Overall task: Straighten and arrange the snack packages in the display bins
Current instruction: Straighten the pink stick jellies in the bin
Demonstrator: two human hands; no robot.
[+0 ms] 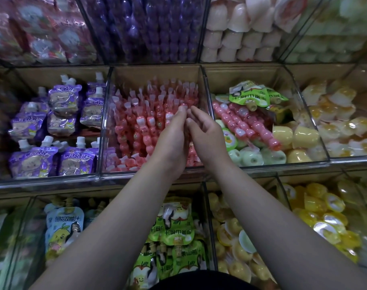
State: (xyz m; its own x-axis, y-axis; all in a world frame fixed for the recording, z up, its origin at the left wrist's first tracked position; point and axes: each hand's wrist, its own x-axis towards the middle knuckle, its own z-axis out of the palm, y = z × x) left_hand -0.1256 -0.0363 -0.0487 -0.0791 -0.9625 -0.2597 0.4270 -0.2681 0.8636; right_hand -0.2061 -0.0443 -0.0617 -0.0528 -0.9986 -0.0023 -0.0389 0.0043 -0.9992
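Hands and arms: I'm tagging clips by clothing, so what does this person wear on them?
Nothing shows on them. The left hand and right hand are ungloved, with no ring, watch or bracelet visible. Both forearms are bare, with no sleeve in view. A dark garment shows at the bottom edge.

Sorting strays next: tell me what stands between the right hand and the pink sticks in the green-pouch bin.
Head view: the clear divider wall parts right hand from pink sticks.
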